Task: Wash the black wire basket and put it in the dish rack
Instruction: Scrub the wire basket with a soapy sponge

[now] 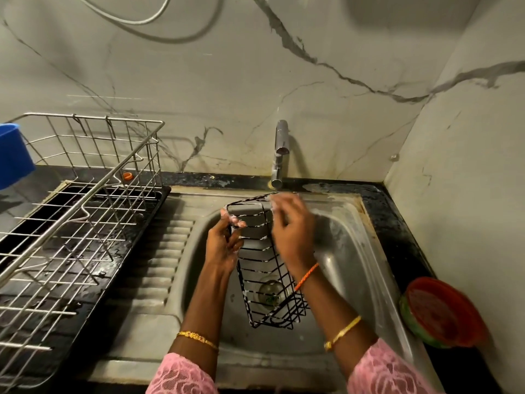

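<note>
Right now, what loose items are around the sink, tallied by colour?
Black: 1, wire basket
Silver: 1, dish rack
Blue: 1, cup
Red: 1, lid on the counter
Orange: 1, small cap
Total: 5

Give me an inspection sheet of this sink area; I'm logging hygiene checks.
Surface: steel sink with ribbed drainboard, set in a dark counter; stains along the rim.
Job's things: black basket held over the sink, soapy; dish rack on the left, holds no dishes.
Clutter: blue cup at the rack's far left; red bowl on the counter at right.
Grippers: left hand grips the basket's edge; right hand rubs it, blurred.
Cables: a hose on the wall above.
Surroundings: marble-look walls; tap, no water seen running.
</note>
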